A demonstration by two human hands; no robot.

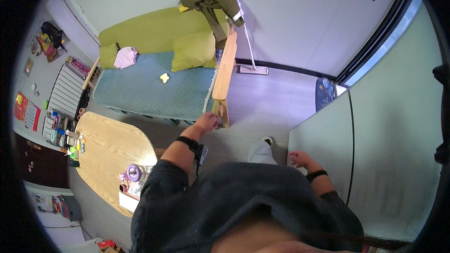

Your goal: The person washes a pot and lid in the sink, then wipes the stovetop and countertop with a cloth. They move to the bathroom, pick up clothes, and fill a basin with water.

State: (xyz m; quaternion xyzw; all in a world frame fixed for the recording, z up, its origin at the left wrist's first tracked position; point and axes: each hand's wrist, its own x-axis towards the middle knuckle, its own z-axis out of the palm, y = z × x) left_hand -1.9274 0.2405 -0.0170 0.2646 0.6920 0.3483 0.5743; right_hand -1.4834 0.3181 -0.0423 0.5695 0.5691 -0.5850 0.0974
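My left hand (207, 121) hangs in front of the sofa's wooden armrest (225, 66), fingers curled. Whether it touches the wood or holds anything small is unclear. A black strap with a small device (201, 154) circles that wrist. My right hand (299, 159) is low at my other side, beside a pale glossy panel (320, 144); its fingers are loosely bent and nothing shows in them. A dark band (316, 175) is on the right wrist. Before me stands a green sofa (147, 24) with a teal quilted seat cover (147, 88), green cushion (195, 52) and pink cloth (126, 57).
An oval wooden table (112, 147) at my left bears a lidded bottle (135, 173) and small items. A flat mop (253, 69) leans on the wall by the sofa. An olive jacket (212, 1) drapes over the backrest. A dark mat (324, 93) lies near the doorway.
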